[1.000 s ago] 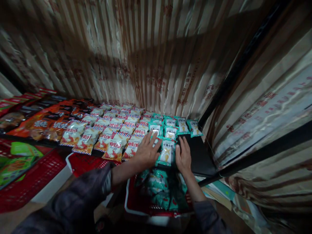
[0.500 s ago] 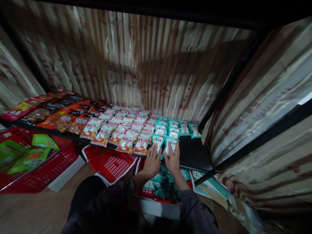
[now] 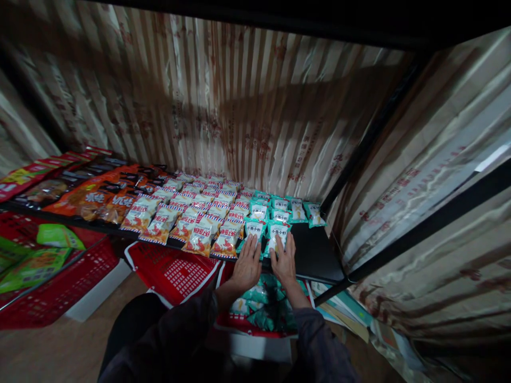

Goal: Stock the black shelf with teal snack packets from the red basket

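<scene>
My left hand (image 3: 246,264) lies with its fingers stretched out over the lower part of a green-and-white snack bag (image 3: 254,227) at the front of the black shelf (image 3: 315,254). Beside it, my right hand (image 3: 283,260) rests flat, fingers apart, on a second green-and-white snack bag (image 3: 278,232). Several more bags of the same kind stand in rows behind these two. Directly left of my left hand, a white-and-orange snack bag (image 3: 226,238) ends the front row of its group.
Orange snack bags (image 3: 93,201) and red ones (image 3: 30,178) fill the shelf's left end. Below are a red basket (image 3: 90,279) with green packets, a tilted red basket (image 3: 175,271), and green bags (image 3: 261,306) in another basket. A black post (image 3: 383,122) rises at right.
The view has shifted slightly, so the left-hand goods sit farther left. Both hands stay on the two front green bags, with their fingers a little lower on them.
</scene>
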Motion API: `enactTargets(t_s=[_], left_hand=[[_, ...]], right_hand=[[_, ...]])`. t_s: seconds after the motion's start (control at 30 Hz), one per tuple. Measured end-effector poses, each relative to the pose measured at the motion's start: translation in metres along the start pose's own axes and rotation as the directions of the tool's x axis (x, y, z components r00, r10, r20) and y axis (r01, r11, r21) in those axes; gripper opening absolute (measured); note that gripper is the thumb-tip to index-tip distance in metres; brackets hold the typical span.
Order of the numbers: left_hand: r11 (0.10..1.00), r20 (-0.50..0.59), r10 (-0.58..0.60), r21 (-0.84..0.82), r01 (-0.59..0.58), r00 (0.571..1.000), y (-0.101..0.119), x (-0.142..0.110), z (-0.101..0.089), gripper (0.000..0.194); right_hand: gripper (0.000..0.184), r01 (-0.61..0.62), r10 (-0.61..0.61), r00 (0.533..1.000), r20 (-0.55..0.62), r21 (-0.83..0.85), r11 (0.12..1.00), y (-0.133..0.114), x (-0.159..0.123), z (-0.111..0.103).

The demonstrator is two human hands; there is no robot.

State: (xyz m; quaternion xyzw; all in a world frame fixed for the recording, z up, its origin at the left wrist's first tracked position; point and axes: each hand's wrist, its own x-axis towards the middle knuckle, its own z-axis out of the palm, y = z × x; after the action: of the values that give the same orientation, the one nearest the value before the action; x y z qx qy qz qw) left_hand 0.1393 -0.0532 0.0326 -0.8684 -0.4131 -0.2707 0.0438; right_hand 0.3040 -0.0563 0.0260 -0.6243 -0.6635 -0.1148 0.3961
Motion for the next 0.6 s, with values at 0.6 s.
enactTargets(t_s=[0.6], left_hand=[[0.998,0.021,-0.039,0.047,0.038,0.999,0.0009,-0.0023,-0.0039,0.059]], right_hand=[[0.062,-0.109,0.107,0.984,0.140,0.006,0.994,0.0072,0.0072,0.0023]])
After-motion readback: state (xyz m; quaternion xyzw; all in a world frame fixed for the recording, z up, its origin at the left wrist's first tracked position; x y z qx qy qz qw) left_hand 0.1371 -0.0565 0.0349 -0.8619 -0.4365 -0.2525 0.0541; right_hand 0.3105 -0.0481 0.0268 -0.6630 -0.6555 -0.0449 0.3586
